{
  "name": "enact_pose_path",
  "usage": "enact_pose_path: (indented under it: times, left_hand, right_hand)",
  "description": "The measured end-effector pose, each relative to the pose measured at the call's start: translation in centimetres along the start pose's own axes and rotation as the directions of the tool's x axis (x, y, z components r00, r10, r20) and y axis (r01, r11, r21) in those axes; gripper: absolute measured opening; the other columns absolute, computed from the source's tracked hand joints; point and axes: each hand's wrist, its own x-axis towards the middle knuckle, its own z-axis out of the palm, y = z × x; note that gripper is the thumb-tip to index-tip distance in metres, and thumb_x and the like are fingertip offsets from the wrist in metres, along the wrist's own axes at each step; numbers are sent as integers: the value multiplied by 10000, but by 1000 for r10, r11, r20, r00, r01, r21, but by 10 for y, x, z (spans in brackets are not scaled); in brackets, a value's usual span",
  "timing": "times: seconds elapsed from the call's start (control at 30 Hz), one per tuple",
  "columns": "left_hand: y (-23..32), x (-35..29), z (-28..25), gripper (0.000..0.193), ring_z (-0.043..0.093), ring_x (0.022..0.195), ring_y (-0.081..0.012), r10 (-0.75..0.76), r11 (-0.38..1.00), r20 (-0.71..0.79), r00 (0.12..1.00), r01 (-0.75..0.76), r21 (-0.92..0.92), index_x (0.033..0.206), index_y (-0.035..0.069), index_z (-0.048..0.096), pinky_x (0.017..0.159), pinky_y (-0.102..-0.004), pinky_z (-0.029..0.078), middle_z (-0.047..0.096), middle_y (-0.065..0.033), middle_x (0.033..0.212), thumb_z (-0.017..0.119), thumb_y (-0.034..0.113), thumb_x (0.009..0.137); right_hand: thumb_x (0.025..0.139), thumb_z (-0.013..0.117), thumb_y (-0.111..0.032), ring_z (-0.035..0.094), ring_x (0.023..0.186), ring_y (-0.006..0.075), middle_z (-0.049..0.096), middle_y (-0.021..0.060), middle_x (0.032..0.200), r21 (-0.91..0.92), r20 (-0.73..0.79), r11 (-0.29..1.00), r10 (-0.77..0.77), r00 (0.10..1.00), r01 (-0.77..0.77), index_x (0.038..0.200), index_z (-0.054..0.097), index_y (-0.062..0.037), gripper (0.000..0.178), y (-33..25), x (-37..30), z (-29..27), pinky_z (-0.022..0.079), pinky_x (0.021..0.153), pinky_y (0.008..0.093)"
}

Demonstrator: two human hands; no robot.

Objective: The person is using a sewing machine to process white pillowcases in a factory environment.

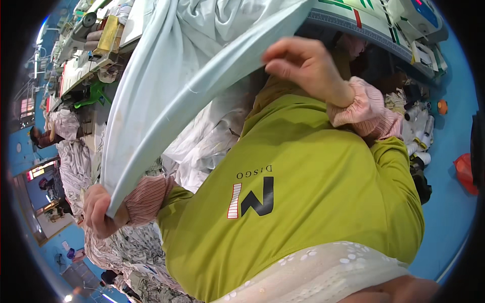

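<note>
A large pale blue cloth [151,106] hangs in front of me, stretched from the table down to the lower left. My left hand [103,212] is closed round its lower corner, and the folded edge runs taut up toward the upper right. My right hand [310,65] hovers by the upper part of that edge. Its fingers are half curled with the thumb apart, and the fingertips are at the cloth's rim; whether they touch it I cannot tell. Nothing shows between them.
A worktable with a ruler edge [361,33] and a sewing machine head [414,17] stands at the upper right. White cloth [212,131] is heaped beneath the blue piece. Patterned cloth [136,252] piles up at lower left. A person [50,132] is far left, near a green stool [95,96].
</note>
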Motion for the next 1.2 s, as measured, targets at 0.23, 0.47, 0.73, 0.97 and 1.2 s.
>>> enact_pose_path:
  times: [0.23, 0.47, 0.73, 0.97, 1.2]
  left_hand:
    - [7, -4, 16, 185, 550, 468, -218, 10, 1000, -44, 999, -9, 29, 850, -78, 649, 414, -322, 408, 579, -114, 572, 735, 84, 825]
    - [6, -1, 11, 224, 501, 434, -174, 56, 998, 103, 993, -51, -49, 901, -92, 646, 380, -300, 358, 581, -106, 564, 729, 114, 874]
    - [5, -3, 17, 190, 491, 416, -165, 43, 996, 99, 994, -35, -87, 883, -103, 645, 369, -286, 331, 588, -118, 565, 718, 72, 867]
    - [3, -3, 11, 193, 477, 416, -163, 69, 992, 189, 980, -47, -119, 911, -111, 648, 375, -289, 305, 584, -107, 565, 721, 53, 841]
    - [2, -1, 10, 271, 474, 429, -146, 109, 971, 239, 965, -51, -236, 981, -117, 634, 386, -279, 289, 586, -103, 581, 732, 96, 845]
  right_hand:
    - [869, 743, -104, 639, 924, 252, 675, 96, 1080, -636, 95, 569, -613, 785, 521, 1024, 696, -77, 164, -12, 24, -12, 540, 849, 375]
    - [776, 792, -66, 616, 871, 258, 665, 67, 974, -542, 295, 290, -814, 501, 789, 898, 676, -63, 169, -26, 70, -8, 524, 779, 357]
    - [782, 797, -124, 629, 870, 216, 672, 17, 893, -669, 374, 317, -638, 673, 672, 880, 677, -95, 158, -24, 50, -17, 487, 781, 340]
    - [836, 755, -136, 632, 863, 229, 679, 19, 896, -503, 412, 33, -869, 273, 864, 894, 689, -97, 96, 9, 86, -22, 482, 791, 350]
    - [853, 743, -122, 630, 856, 267, 694, 58, 895, -315, 479, 273, -781, 401, 909, 899, 696, -55, 93, 8, 94, -30, 502, 773, 379]
